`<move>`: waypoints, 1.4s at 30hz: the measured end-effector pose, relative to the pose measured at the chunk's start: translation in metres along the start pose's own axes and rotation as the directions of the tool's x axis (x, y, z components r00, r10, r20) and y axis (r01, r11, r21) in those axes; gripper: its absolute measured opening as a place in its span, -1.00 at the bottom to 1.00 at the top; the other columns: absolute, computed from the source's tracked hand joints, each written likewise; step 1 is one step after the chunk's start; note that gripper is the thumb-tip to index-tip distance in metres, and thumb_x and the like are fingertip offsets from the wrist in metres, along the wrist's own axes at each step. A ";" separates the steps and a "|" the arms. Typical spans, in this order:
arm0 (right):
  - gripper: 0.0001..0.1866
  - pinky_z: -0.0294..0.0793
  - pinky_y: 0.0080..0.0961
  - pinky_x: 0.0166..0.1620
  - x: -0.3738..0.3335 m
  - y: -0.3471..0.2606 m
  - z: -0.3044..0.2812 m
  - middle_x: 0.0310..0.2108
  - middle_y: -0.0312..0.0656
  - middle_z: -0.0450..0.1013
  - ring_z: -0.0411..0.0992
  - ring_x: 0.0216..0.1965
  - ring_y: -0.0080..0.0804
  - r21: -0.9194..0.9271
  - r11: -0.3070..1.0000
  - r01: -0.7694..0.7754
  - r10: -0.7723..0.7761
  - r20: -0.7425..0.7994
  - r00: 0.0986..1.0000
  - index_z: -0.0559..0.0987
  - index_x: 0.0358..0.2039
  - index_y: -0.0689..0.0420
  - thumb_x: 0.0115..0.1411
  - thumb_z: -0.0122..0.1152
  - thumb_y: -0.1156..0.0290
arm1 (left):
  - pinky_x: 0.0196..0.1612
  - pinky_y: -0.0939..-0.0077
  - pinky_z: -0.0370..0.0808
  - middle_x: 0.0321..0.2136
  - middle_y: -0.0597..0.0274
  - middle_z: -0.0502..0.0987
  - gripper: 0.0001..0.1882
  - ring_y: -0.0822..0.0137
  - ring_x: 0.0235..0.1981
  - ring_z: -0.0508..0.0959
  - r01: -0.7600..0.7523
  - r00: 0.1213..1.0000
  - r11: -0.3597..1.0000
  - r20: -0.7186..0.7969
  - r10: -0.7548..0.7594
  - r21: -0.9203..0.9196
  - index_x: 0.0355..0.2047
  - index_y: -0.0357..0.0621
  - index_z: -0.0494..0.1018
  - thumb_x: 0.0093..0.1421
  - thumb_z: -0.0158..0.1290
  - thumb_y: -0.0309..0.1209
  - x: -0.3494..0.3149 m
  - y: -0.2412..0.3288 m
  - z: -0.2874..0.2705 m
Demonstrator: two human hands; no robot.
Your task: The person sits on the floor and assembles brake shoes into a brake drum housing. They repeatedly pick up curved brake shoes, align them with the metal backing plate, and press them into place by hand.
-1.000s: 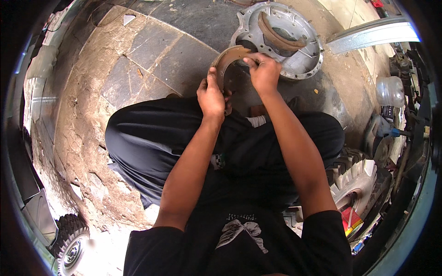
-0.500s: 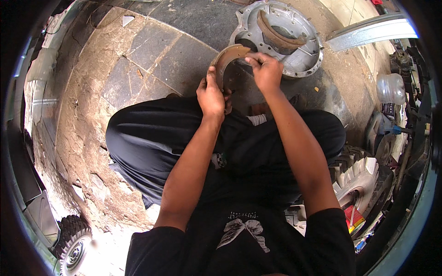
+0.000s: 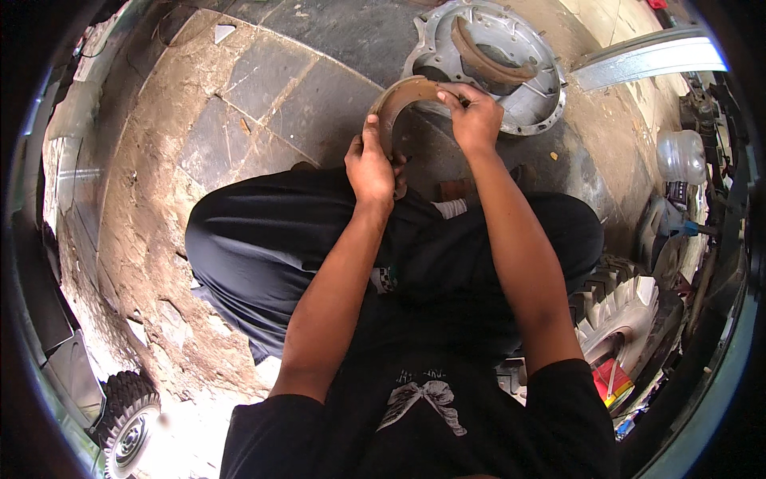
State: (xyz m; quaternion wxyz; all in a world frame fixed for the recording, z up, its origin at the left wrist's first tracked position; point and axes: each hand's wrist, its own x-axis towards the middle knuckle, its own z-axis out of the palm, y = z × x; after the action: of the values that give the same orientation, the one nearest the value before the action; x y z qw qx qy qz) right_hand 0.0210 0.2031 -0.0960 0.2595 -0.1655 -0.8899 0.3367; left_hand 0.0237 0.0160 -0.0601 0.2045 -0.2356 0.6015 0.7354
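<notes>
Between my two hands is a curved, rust-brown brake shoe point(image 3: 403, 94), raised above my crossed legs. My left hand point(image 3: 371, 169) is closed round its near left end, the thumb pressed along the face. At the far right end my right hand point(image 3: 476, 120) pinches the shoe between thumb and fingers. Just beyond, a round grey metal housing point(image 3: 550, 100) with holes round its rim lies on the floor. A second brown brake shoe point(image 3: 487, 62) rests in that housing. The shoe's lower end is partly hidden by my left hand.
A silver metal rail point(image 3: 650, 64) reaches in at the far right. Below it stand a clear plastic jar point(image 3: 680, 157) and a large knobbly tyre point(image 3: 618, 315). Another treaded wheel point(image 3: 132, 431) is at the near left. Dark tiles and broken, dusty ground surround me.
My right hand has shifted slightly right along with the shoe's far end, and its fingers now lie more over the shoe. The left hand keeps its grip.
</notes>
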 end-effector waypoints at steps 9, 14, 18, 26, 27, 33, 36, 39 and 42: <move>-0.81 0.62 -0.31 -0.14 0.018 0.015 0.006 -0.21 -0.20 0.64 0.59 -0.20 -0.20 -0.081 0.844 0.531 -0.523 0.102 0.846 0.72 -0.26 0.13 0.08 0.37 0.61 | -0.62 0.47 0.43 -0.51 0.15 0.54 -0.38 0.38 -0.62 0.53 0.039 0.999 0.999 0.015 -0.039 -0.017 -0.10 -0.31 0.48 0.41 -0.01 0.13 0.005 -0.007 -0.002; -0.77 0.62 -0.31 -0.13 0.020 0.020 0.003 -0.23 -0.21 0.62 0.58 -0.21 -0.17 -0.048 0.813 0.580 -0.576 0.087 0.813 0.71 -0.26 0.13 0.06 0.33 0.66 | -0.67 0.46 0.36 -0.54 0.16 0.51 -0.36 0.38 -0.67 0.46 0.113 0.993 0.994 0.028 -0.114 0.010 -0.09 -0.30 0.48 0.39 0.00 0.16 -0.002 0.003 -0.003; -0.83 0.61 -0.22 -0.13 0.016 0.026 0.002 -0.29 -0.18 0.59 0.59 -0.21 -0.15 -0.110 0.883 0.456 -0.442 0.127 0.888 0.74 -0.28 0.09 0.11 0.32 0.57 | -0.71 0.44 0.29 -0.57 0.18 0.47 -0.37 0.39 -0.70 0.41 0.064 0.998 0.998 0.004 -0.064 0.004 -0.10 -0.29 0.46 0.38 0.00 0.17 0.002 0.002 -0.002; -0.83 0.57 -0.39 -0.15 0.028 0.033 -0.035 -0.32 -0.15 0.68 0.63 -0.32 -0.27 0.019 1.000 0.007 -0.004 -0.195 0.981 0.75 -0.24 0.07 0.12 0.47 0.48 | -0.65 0.47 0.27 -0.57 0.23 0.42 -0.44 0.43 -0.67 0.33 0.181 0.979 0.968 0.127 -0.160 -0.172 -0.13 -0.13 0.44 0.39 -0.04 0.18 0.010 -0.005 -0.009; -0.83 0.57 -0.42 -0.15 0.029 0.034 -0.026 -0.31 -0.17 0.68 0.62 -0.31 -0.33 0.146 0.989 -0.022 0.053 -0.212 0.976 0.75 -0.24 0.07 0.12 0.48 0.46 | -0.63 0.48 0.27 -0.57 0.25 0.41 -0.46 0.44 -0.65 0.32 0.215 0.971 0.952 0.156 -0.183 -0.220 -0.12 -0.10 0.43 0.39 -0.04 0.18 0.011 -0.003 -0.008; -0.85 0.56 -0.52 -0.08 0.028 0.022 0.006 -0.26 -0.27 0.69 0.60 -0.25 -0.53 0.400 0.893 -0.206 0.249 -0.059 0.967 0.75 -0.19 0.07 0.21 0.46 0.42 | -0.64 0.68 0.20 -0.48 0.30 0.37 -0.60 0.54 -0.58 0.26 0.366 0.896 0.875 0.375 -0.238 -0.318 -0.07 -0.04 0.34 0.45 -0.08 0.05 0.014 0.033 -0.017; -0.81 0.57 -0.55 -0.05 0.029 0.013 0.011 -0.19 -0.26 0.68 0.61 -0.14 -0.51 0.445 0.824 -0.351 0.343 0.100 0.934 0.72 -0.15 0.20 0.29 0.39 0.40 | -0.66 0.73 0.25 -0.48 0.23 0.35 -0.50 0.53 -0.59 0.25 0.402 0.832 0.866 0.513 -0.210 -0.298 0.06 -0.27 0.30 0.46 -0.07 -0.02 0.019 0.037 -0.028; -0.81 0.58 -0.49 -0.13 0.023 0.019 0.013 -0.20 -0.25 0.68 0.63 -0.14 -0.44 0.668 0.597 -0.445 0.462 0.168 0.871 0.71 -0.14 0.20 0.29 0.39 0.39 | -0.61 0.70 0.40 -0.38 0.08 0.47 -0.45 0.47 -0.55 0.38 0.420 0.789 0.845 0.594 -0.159 -0.331 0.15 -0.36 0.28 0.41 0.00 -0.10 0.022 0.038 -0.024; -0.83 0.58 -0.48 -0.15 0.017 0.018 0.016 -0.22 -0.23 0.68 0.64 -0.17 -0.43 0.675 0.504 -0.539 0.603 0.171 0.779 0.72 -0.16 0.18 0.28 0.40 0.41 | -0.41 0.57 0.58 -0.19 -0.12 0.56 -0.44 0.34 -0.43 0.55 0.150 0.845 0.979 0.532 -0.053 -0.141 0.18 -0.35 0.31 0.31 0.07 -0.19 0.011 0.053 -0.016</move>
State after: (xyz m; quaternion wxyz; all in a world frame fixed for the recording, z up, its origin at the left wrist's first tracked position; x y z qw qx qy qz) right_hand 0.0002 0.2156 -0.1123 0.2140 -0.3543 -0.5795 0.7021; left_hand -0.0143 -0.0100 -0.0278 0.3779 -0.0744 0.4416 0.8103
